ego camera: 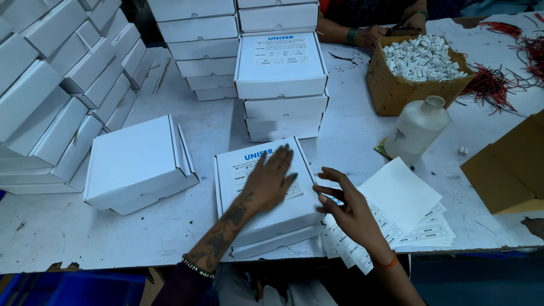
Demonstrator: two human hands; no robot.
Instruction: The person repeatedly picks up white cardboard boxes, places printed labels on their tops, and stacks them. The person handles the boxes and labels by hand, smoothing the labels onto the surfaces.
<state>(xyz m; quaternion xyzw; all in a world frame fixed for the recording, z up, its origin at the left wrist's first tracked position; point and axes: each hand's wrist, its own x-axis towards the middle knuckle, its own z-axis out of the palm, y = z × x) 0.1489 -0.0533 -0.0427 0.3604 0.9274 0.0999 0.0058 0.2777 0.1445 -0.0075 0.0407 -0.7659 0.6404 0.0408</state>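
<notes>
A flat white cardboard box (255, 221) with a printed label on its lid lies at the near edge of the white table (56, 232). My left hand (271, 180) lies flat on that label, fingers spread, pressing down. My right hand (345, 207) hovers at the box's right edge with fingers apart, holding nothing. Under and beside it lie sheets of printed labels (419, 229) and a blank white sheet (399, 192). An unlabelled white box (136, 164) sits to the left.
Stacks of white boxes (280, 85) stand behind, with more piled at the left (56, 85). A white plastic bottle (416, 129), a brown carton of small white parts (419, 68), red wires (490, 85) and folded brown cardboard (510, 164) lie right. Another person's hands (391, 31) work at the far edge.
</notes>
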